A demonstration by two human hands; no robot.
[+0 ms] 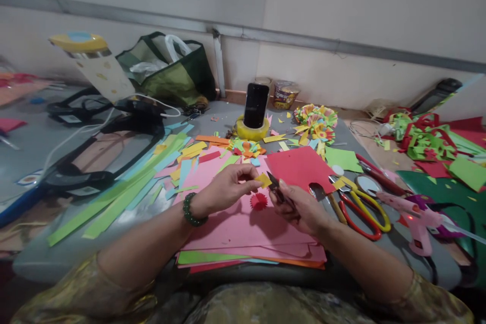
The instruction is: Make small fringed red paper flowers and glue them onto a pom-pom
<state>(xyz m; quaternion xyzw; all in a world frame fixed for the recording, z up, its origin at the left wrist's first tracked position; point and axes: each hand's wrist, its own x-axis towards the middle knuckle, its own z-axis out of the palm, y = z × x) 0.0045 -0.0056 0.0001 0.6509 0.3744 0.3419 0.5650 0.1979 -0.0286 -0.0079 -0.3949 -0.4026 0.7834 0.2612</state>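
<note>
Between the thumb and fingers of my left hand (pixel 238 182) is a small yellow paper piece (pixel 265 180). My right hand (pixel 298 205) is closed around a pair of scissors (pixel 272 180); their dark blades reach up close to the yellow paper, and whether they touch it I cannot tell. Just below lies a red paper disc with a jagged edge (pixel 258 201), flat on a stack of pink paper (pixel 243 238). Green, red and orange sheets show at the front edge of this stack. A red sheet (pixel 299 164) lies beyond my right hand.
A phone (pixel 256 105) stands in a yellow tape roll (pixel 252 129) at the back. Long green strips (pixel 125 192) spread leftward. On the right are red-handled pliers (pixel 359 220) and a pink glue gun (pixel 413 217). A green bag (pixel 170 76) and a tumbler (pixel 100 68) stand back left.
</note>
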